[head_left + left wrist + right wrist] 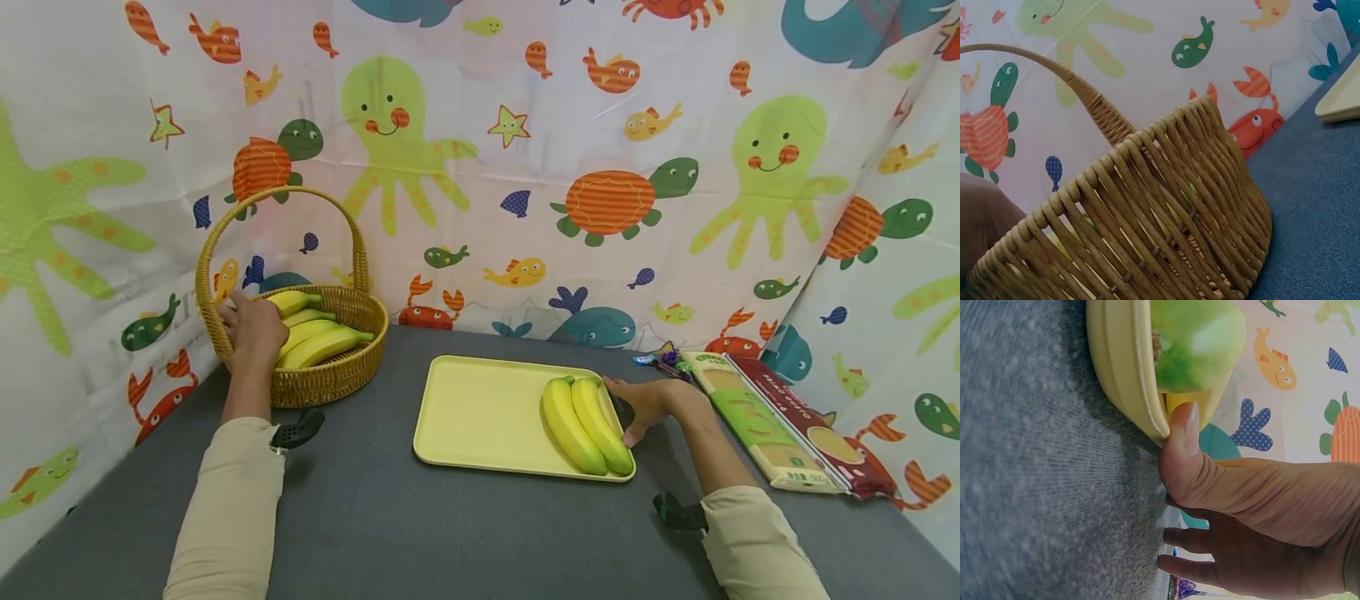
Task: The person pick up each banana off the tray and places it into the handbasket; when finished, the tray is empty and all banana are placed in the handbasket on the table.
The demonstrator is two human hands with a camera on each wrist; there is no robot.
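A woven basket (330, 379) with a tall arched handle holds several yellow bananas (326, 344). My left hand (255, 331) reaches over its near left side, at the bananas' left ends and close to the handle's base. The left fingertips are mostly hidden, and I cannot tell what they grip. In the left wrist view the hand (985, 215) shows only at the left edge, behind the basket's rim. Two bananas (585, 425) lie side by side on the right part of a pale yellow tray (480, 417). My right hand (648, 406) touches the tray's right edge, its thumb (1182, 453) against the rim and fingers extended.
Right of the tray lie a green-and-cream packet (765, 421) and a dark red packet (813, 425), with small wrapped sweets (666, 362) behind them. A sea-animal curtain (480, 208) hangs behind the grey table (420, 533).
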